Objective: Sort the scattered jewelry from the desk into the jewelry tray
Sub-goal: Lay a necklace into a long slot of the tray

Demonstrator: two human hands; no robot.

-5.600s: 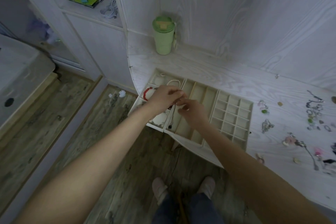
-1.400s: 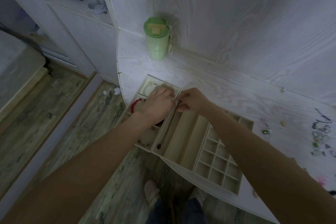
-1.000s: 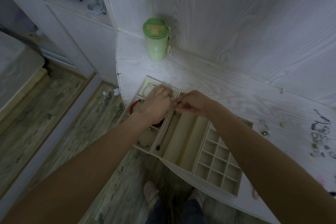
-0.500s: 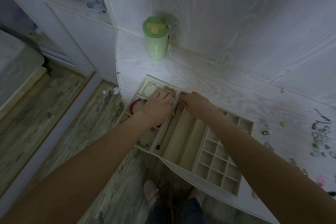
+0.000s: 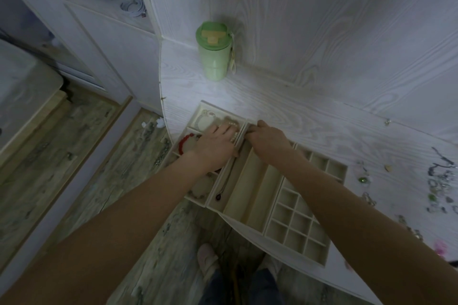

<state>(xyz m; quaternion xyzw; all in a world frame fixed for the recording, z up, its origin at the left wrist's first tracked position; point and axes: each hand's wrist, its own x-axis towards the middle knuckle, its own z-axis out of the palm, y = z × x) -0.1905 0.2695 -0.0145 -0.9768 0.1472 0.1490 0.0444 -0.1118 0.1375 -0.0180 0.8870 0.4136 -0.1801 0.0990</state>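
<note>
While the left hand (image 5: 215, 146) lies flat with fingers spread over the jewelry tray (image 5: 257, 203), the right hand (image 5: 269, 141) curls at the necklace (image 5: 224, 187) slot's far end; its grip is hidden.

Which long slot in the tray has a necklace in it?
The leftmost long slot: a dark pendant necklace lies along it. The two long slots to its right look bare.
</note>
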